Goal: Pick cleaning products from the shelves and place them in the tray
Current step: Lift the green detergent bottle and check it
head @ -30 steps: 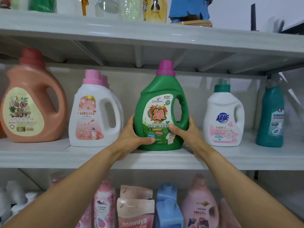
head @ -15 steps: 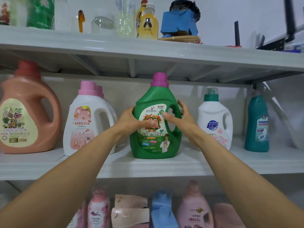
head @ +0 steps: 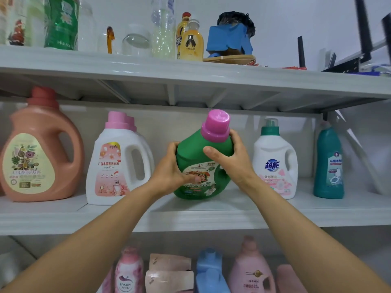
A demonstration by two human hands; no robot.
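A green detergent jug (head: 195, 153) with a pink cap leans toward me on the middle shelf (head: 211, 216), its base edge still touching the board. My left hand (head: 171, 172) grips its left side, thumb across the label. My right hand (head: 230, 159) grips its right shoulder and handle side just below the cap. No tray is in view.
On the same shelf stand an orange jug (head: 40, 151), white jugs with pink caps (head: 118, 159), a white jug with a green cap (head: 275, 161) and a teal toilet cleaner bottle (head: 329, 161). The upper shelf (head: 190, 75) hangs low overhead. Pouches and bottles (head: 209, 271) fill the lower shelf.
The jug stood upright; now it tips toward me. Both hands slid up from its lower body to its shoulders. The camera view shifted upward.
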